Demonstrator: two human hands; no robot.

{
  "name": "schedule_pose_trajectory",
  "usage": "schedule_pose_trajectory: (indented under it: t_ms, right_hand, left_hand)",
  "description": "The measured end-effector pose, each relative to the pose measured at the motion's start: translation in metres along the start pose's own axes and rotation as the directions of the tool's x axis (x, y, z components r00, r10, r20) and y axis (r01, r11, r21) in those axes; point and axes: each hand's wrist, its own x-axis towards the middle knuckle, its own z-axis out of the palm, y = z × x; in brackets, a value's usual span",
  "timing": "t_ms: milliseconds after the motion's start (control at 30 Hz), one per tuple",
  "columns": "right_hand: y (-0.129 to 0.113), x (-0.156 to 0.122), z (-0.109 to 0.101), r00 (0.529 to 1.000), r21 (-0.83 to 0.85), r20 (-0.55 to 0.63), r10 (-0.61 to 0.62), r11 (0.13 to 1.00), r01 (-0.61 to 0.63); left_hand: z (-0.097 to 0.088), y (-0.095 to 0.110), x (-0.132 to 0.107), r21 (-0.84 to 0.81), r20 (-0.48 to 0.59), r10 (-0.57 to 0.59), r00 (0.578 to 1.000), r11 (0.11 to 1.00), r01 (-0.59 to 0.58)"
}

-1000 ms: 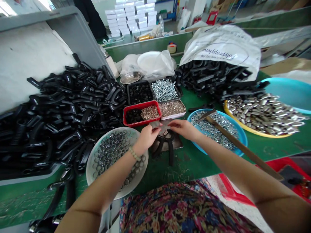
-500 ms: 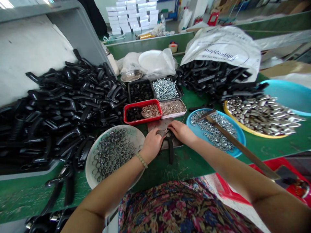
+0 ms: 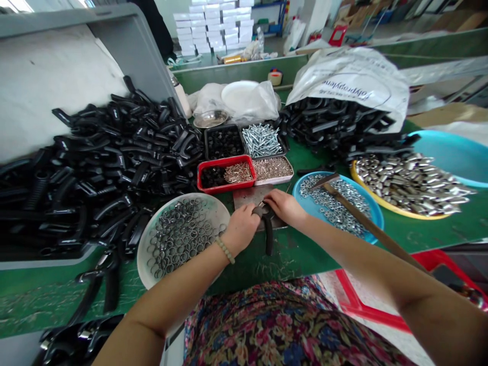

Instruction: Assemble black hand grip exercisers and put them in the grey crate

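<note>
Our left hand [image 3: 242,229] has closed in and now pinches the top of the black plastic clamp [image 3: 268,235], which lies across a grey metal plate [image 3: 247,197] on the green bench [image 3: 293,259]; our right hand [image 3: 285,207] touches it, but we cannot tell if it grips.

Blue basin of hex nuts [image 3: 377,213], yellow tray of metal sleeves [image 3: 360,182], white polypropylene sack [image 3: 346,81], stacked white boxes [image 3: 211,30]
</note>
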Motion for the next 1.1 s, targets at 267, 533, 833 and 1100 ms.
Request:
schedule_pose_trajectory:
  t_ms: [267, 533, 833, 1100]
  right_hand:
    - [-0.002, 0.007, -0.008, 0.972, 0.307, 0.072, 0.225, 0.922, -0.236]
    - [-0.001, 0.006, -0.005, 0.981, 0.215, 0.064, 0.181, 0.958, -0.191]
    - [-0.006, 0.006, -0.005, 0.985, 0.125, 0.041, 0.167, 0.977, -0.171]
    - [-0.016, -0.001, -0.006, 0.987, -0.045, 0.160, -0.021, 0.999, 0.028]
  left_hand:
    - [-0.012, -0.001, -0.005, -0.104, 0.066, 0.012, 0.998, 0.995, -0.006]
    - [-0.017, 0.005, -0.011, -0.129, 0.127, -0.040, 0.991, 0.990, 0.057]
    - [-0.016, 0.005, -0.012, -0.140, 0.134, -0.061, 0.989, 0.987, 0.080]
    - [-0.017, 0.007, -0.012, -0.132, 0.151, -0.061, 0.987, 0.988, 0.081]
